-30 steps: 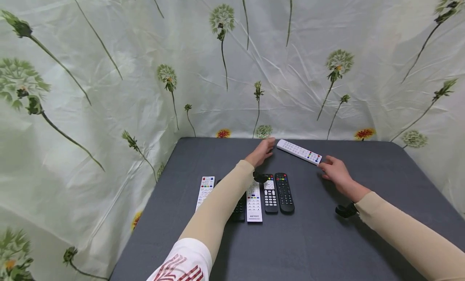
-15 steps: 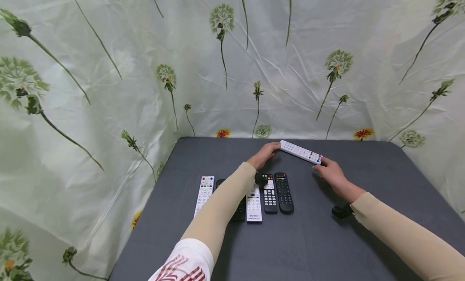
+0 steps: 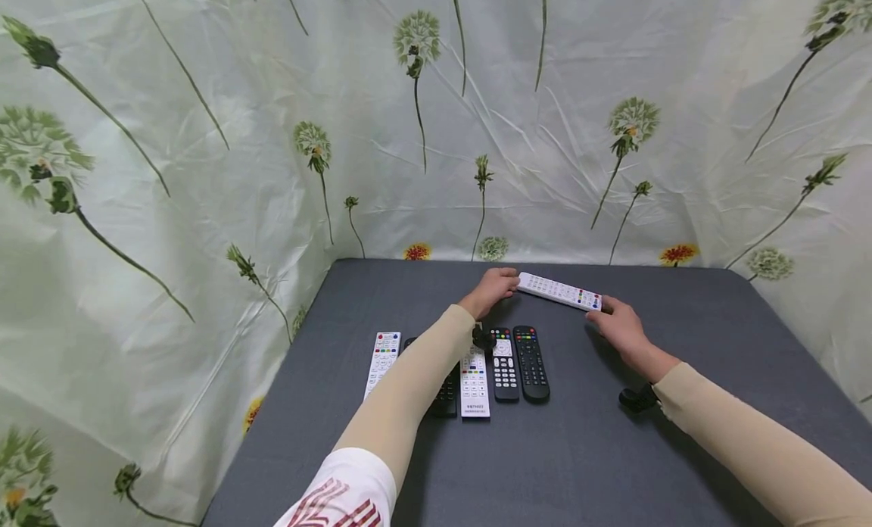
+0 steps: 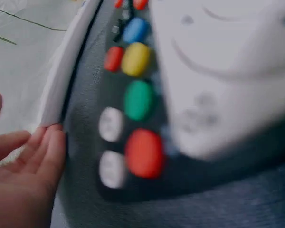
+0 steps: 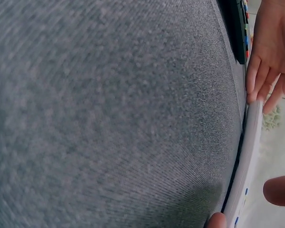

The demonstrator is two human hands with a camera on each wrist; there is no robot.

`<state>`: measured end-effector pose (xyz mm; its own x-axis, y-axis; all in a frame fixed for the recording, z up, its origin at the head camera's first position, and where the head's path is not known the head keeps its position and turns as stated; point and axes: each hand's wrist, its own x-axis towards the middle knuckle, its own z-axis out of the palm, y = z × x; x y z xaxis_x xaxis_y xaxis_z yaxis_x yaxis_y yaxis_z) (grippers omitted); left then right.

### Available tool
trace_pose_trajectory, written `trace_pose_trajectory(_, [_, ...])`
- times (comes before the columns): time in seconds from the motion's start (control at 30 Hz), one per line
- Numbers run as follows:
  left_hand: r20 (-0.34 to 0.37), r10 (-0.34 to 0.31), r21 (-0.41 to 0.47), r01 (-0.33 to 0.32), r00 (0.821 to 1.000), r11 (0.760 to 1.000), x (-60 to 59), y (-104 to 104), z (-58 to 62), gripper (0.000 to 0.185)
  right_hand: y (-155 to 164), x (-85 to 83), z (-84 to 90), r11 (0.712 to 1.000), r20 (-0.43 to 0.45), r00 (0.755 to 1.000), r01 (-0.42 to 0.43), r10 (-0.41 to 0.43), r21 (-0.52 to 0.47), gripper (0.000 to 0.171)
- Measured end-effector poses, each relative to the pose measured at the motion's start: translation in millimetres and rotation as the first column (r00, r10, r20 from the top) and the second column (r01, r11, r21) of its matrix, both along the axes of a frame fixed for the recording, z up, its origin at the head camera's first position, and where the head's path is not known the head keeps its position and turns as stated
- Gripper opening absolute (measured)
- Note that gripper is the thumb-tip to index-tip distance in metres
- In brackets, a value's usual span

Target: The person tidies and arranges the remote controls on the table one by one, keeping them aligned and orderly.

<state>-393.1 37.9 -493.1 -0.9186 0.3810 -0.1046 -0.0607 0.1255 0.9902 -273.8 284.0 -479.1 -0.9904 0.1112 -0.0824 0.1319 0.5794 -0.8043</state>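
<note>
Just above the middle of the head view, a long white remote [image 3: 560, 291] lies slantwise across the far part of the dark grey surface [image 3: 681, 451], its colour-buttoned end toward the right of the frame. The left hand [image 3: 492, 288] meets its left end with straight fingers laid against the tip; the left wrist view shows those fingertips [image 4: 47, 142] flat against the white edge, uncurled, the hand wide rather than clasping. The right hand [image 3: 618, 326] is at the opposite end, and in the right wrist view its thumb and a fingertip sit on either side of the thin white body [image 5: 244, 166], pinching it, while the other hand's fingers [image 5: 261, 71] press the far end at the upper right of that frame. Below the held remote, in the centre of the head view, a row of remotes lies side by side: a white one [image 3: 384, 354] at the left, a black one [image 3: 446, 394] largely hidden by the left forearm, another white one [image 3: 474, 379], then two black ones [image 3: 505, 364] and [image 3: 530, 362]. Dandelion-printed cloth [image 3: 204, 133] fills the upper part of the frame behind the surface.
</note>
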Motion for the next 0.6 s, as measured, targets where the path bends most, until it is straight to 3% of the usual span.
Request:
trace_pose_trajectory(0.23, [0.03, 0.103, 0.006, -0.103, 0.994, 0.995, -1.2, 3.8, -1.3, 0.037, -3.4, -0.1, -2.9, 0.996, -0.036, 0.996, 0.086, -0.085, 0.025, 0.06])
trace_pose_trajectory(0.4, [0.025, 0.155, 0.047, -0.156, 0.988, 0.987, 0.1, 3.5, -0.1, 0.032, -3.9, -1.1, -5.0, 0.985, -0.067, 0.985, 0.153, -0.159, -0.081, 0.055])
trace_pose_trajectory(0.6, [0.041, 0.155, 0.088, -0.158, 0.987, 0.983, -1.0, 2.3, -0.9, 0.028, -0.9, 0.9, -5.3, 0.962, -0.073, 0.979, 0.171, -0.19, -0.214, 0.057])
